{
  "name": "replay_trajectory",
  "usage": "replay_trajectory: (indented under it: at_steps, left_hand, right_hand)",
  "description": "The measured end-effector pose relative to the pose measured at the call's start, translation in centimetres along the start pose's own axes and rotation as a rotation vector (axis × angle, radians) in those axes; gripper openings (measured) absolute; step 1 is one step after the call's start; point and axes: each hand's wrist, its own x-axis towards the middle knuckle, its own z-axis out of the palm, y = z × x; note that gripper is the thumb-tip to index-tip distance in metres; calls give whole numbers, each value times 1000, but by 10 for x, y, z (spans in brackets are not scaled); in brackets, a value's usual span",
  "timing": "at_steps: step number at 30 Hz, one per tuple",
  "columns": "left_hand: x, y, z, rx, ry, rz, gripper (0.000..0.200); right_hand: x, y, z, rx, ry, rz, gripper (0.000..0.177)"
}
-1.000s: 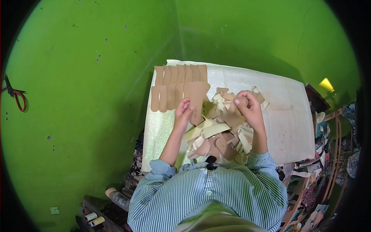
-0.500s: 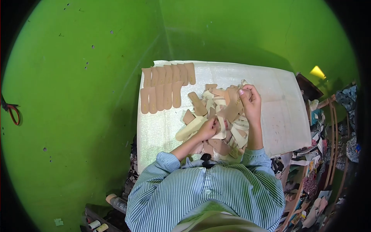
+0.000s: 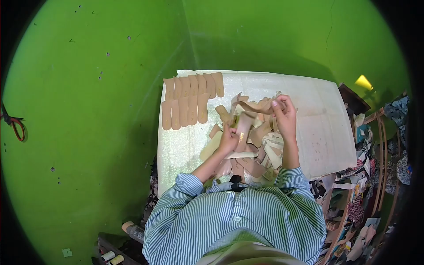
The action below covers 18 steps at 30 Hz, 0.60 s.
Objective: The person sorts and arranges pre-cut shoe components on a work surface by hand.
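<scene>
My left hand (image 3: 229, 140) is closed on a tan insole (image 3: 244, 125), slightly blurred, with a gold mark low on it. It is held over the pile. My right hand (image 3: 286, 111) pinches a curling tan offcut strip (image 3: 252, 107), which stretches left across the top of the heap. Beneath both hands lies a pile of insoles and cut scraps (image 3: 273, 152) in tan and cream. A pale, rounded piece (image 3: 210, 148) sticks out at the pile's left, next to my left wrist.
Tan insoles stand in two overlapping rows, an upper row (image 3: 194, 85) and a lower row (image 3: 184, 110), at the table's far left. A white sheet covers the table (image 3: 324, 128). Green walls (image 3: 110, 88) border it. Fabric scraps (image 3: 353, 207) crowd a rack at right.
My left hand has moved slightly left and up, raising an insole from the pile. The strip in my right hand now hangs apart from that insole, stretched leftward.
</scene>
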Motion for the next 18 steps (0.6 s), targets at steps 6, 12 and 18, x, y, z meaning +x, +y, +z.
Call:
replay_trajectory:
  at_steps: [6,12,18]
  left_hand:
    - [6,26,-21,-322,232,-12,67]
    - [10,-19,-26,36,113,71,62]
    - [3,-10,-21,-38,96,23,63]
  right_hand:
    - [-14,36,-9,-401,-568,170,12]
    - [-23,50,-23,-506,-790,255,12]
    - [-28,43,-30,-488,-787,346,11]
